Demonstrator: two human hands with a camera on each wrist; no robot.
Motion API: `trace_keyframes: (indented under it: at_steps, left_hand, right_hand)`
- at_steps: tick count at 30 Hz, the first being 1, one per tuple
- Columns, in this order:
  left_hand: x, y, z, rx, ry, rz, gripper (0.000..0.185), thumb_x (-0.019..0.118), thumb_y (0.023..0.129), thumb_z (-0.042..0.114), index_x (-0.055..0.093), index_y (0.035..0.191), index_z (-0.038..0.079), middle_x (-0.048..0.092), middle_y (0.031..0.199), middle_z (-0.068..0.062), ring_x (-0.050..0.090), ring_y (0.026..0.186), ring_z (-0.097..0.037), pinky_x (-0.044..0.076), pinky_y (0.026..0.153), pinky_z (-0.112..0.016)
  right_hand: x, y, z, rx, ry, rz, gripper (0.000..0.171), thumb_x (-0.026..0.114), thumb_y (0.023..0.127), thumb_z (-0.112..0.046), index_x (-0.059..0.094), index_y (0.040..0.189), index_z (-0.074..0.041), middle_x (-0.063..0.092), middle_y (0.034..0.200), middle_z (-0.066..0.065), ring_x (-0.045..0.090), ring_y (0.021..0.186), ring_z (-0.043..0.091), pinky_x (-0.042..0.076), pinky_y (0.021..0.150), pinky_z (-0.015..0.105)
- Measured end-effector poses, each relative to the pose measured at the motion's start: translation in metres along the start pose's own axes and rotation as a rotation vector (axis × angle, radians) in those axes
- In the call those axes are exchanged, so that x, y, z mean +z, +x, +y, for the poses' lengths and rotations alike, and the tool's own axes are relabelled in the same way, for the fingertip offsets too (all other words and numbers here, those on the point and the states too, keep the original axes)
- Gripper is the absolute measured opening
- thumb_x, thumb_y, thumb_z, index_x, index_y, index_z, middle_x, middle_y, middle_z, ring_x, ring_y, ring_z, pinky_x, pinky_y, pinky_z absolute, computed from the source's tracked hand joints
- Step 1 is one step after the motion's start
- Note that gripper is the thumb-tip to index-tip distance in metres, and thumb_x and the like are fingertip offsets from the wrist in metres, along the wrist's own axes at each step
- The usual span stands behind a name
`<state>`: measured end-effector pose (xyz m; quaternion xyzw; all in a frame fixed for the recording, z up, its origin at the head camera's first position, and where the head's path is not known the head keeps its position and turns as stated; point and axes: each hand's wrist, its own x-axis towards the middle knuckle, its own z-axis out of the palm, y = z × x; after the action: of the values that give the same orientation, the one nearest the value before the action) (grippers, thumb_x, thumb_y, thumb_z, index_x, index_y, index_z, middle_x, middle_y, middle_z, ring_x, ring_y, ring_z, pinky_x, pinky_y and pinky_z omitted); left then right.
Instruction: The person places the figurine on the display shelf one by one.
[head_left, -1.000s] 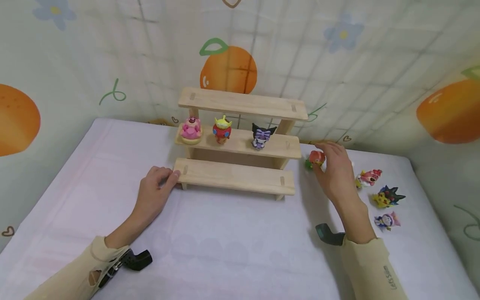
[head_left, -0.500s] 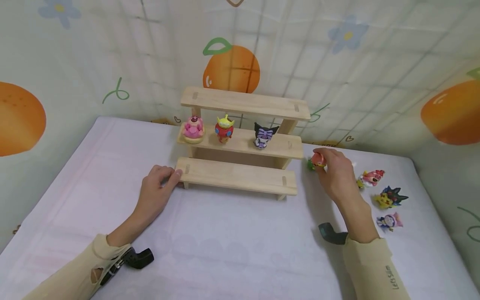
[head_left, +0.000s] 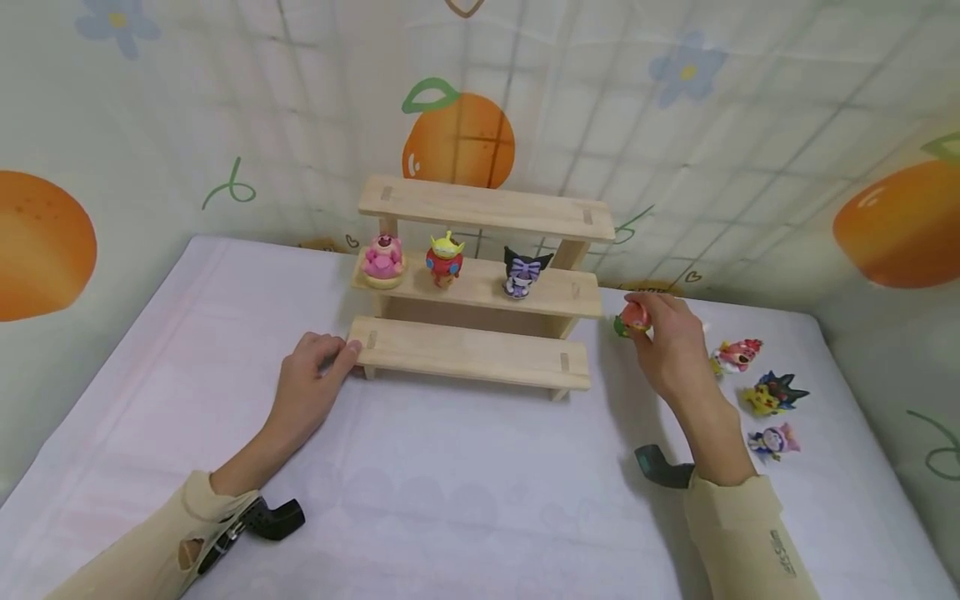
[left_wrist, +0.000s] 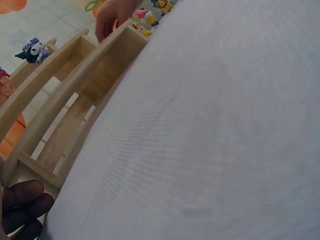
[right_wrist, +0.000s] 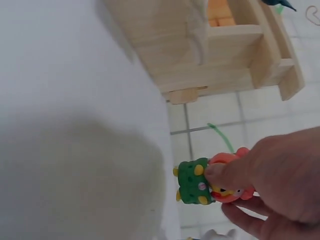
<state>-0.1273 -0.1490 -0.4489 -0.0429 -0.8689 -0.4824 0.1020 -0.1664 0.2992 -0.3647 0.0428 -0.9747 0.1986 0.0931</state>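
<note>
A three-tier wooden shelf (head_left: pixel 480 350) stands at the back of the white table. Its middle tier carries a pink bear figure (head_left: pixel 383 257), a red and green alien figure (head_left: pixel 444 260) and a black and purple figure (head_left: pixel 520 272). My right hand (head_left: pixel 667 337) pinches a small red and green figure (head_left: pixel 632 318) (right_wrist: pixel 210 182) just right of the shelf. My left hand (head_left: pixel 311 379) rests on the table, its thumb and fingers touching the left end of the lowest tier (left_wrist: pixel 35 165).
Three more small figures lie on the table to the right: a pink one (head_left: pixel 738 354), a yellow and black one (head_left: pixel 776 392) and a purple and pink one (head_left: pixel 776 439). A printed fabric wall (head_left: pixel 675 125) closes the back and sides.
My right hand's fingers have curled more closely round the red and green figure beside the shelf. The left hand has stayed at the lowest tier.
</note>
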Motion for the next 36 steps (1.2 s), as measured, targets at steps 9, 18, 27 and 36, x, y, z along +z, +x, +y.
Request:
trace_keyframes:
  at_steps: [9, 18, 27, 36]
  left_hand:
    - [0.0, 0.0, 0.0, -0.005, 0.004, -0.005, 0.035, 0.06, 0.108, 0.033, 0.073, 0.085, 0.01, 0.067, 0.1, -0.01, 0.051, 0.092, -0.02, 0.038, 0.08, -0.037]
    - [-0.001, -0.001, 0.001, -0.002, -0.005, -0.004, 0.035, 0.06, 0.108, 0.033, 0.073, 0.084, 0.011, 0.067, 0.097, -0.009, 0.051, 0.091, -0.019, 0.038, 0.079, -0.036]
    - [-0.001, -0.001, 0.001, -0.011, 0.003, -0.006, 0.035, 0.06, 0.108, 0.033, 0.074, 0.085, 0.011, 0.069, 0.098, -0.01, 0.051, 0.092, -0.019, 0.038, 0.08, -0.036]
    - [-0.001, 0.0, 0.002, 0.006, -0.005, 0.002, 0.034, 0.061, 0.107, 0.032, 0.074, 0.084, 0.011, 0.07, 0.096, -0.009, 0.051, 0.091, -0.019, 0.038, 0.079, -0.035]
  right_hand:
    - [-0.017, -0.006, -0.013, -0.026, 0.014, 0.095, 0.047, 0.074, 0.091, 0.007, 0.056, 0.135, 0.003, 0.062, 0.127, 0.03, 0.055, 0.118, 0.048, 0.045, 0.102, 0.066]
    - [-0.037, -0.013, -0.034, -0.092, 0.05, 0.199, 0.046, 0.076, 0.091, 0.004, 0.059, 0.133, 0.002, 0.064, 0.126, 0.026, 0.062, 0.114, 0.045, 0.047, 0.1, 0.063]
    - [-0.047, -0.018, -0.048, -0.21, 0.073, 0.297, 0.045, 0.077, 0.09, 0.003, 0.062, 0.132, 0.0, 0.069, 0.121, 0.02, 0.068, 0.107, 0.04, 0.05, 0.092, 0.058]
    - [-0.046, -0.02, -0.056, -0.258, 0.116, 0.36, 0.045, 0.08, 0.09, 0.0, 0.065, 0.133, -0.001, 0.071, 0.123, 0.017, 0.069, 0.108, 0.035, 0.037, 0.096, 0.006]
